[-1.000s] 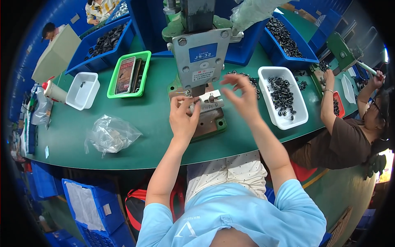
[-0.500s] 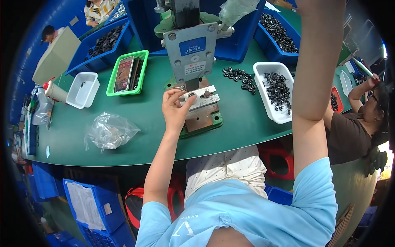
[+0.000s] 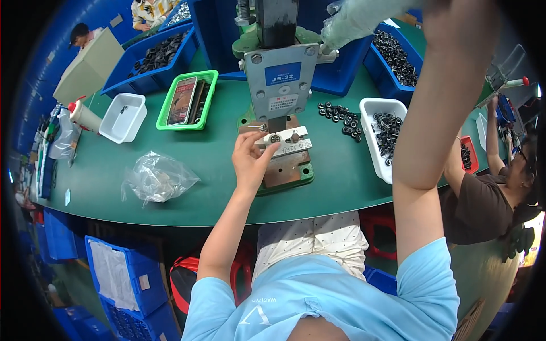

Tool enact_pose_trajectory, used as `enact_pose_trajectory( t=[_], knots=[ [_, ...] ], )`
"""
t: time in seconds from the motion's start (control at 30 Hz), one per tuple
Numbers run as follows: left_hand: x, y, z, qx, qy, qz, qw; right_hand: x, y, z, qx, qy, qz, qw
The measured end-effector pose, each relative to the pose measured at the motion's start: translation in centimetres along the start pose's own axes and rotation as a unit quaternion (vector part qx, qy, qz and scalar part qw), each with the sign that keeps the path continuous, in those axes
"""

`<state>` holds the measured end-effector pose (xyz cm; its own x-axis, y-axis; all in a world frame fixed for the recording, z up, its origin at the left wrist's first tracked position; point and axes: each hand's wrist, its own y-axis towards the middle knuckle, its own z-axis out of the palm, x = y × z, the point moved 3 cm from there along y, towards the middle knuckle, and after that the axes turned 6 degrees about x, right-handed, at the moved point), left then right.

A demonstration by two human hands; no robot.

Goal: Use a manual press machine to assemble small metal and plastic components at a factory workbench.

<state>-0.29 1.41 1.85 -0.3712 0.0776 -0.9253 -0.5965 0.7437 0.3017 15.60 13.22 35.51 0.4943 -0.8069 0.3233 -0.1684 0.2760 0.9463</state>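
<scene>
A bench press (image 3: 281, 79) with a grey front plate stands before me on the green table. Below its ram, a pale metal fixture block (image 3: 290, 141) holds a small dark round part (image 3: 275, 138). My left hand (image 3: 252, 162) is at the block's left end, thumb tip against the block beside the round part. Its index finger curves near a thin metal pin, and a gap shows between the two. My right hand (image 3: 463, 23) is raised at the top edge, blurred, by the outer end of the press's plastic-wrapped lever (image 3: 361, 25); its fingers do not show clearly.
Black round parts (image 3: 341, 118) lie loose right of the press, beside a white tray (image 3: 368, 139) of pins. Leftward are a green basket (image 3: 209, 102) with a phone, a white tray (image 3: 135, 128) and a plastic bag (image 3: 159, 177). A co-worker (image 3: 483, 204) sits at right.
The wrapped lever has swung outward to the right and lower, with my right hand coming further into view. My left hand stays at the fixture. The whole view has shifted slightly.
</scene>
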Motion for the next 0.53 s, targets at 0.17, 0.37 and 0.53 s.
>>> enact_pose_trajectory(
  t=[0.17, 0.37, 0.53],
  knots=[
    [0.4, -0.4, 0.2, -0.03, 0.033, 0.01, 0.999, 3.3, -5.4, -2.5, 0.148, 0.083, 0.043, 0.985],
    [0.6, -0.6, 0.5, -0.044, 0.064, 0.024, 0.997, 5.7, -13.9, -3.6, 0.163, 0.122, 0.048, 0.978],
    [0.4, -1.0, 0.6, -0.048, 0.069, 0.026, 0.996, 5.2, -18.4, -3.8, 0.156, 0.105, -0.006, 0.982]
  ],
)
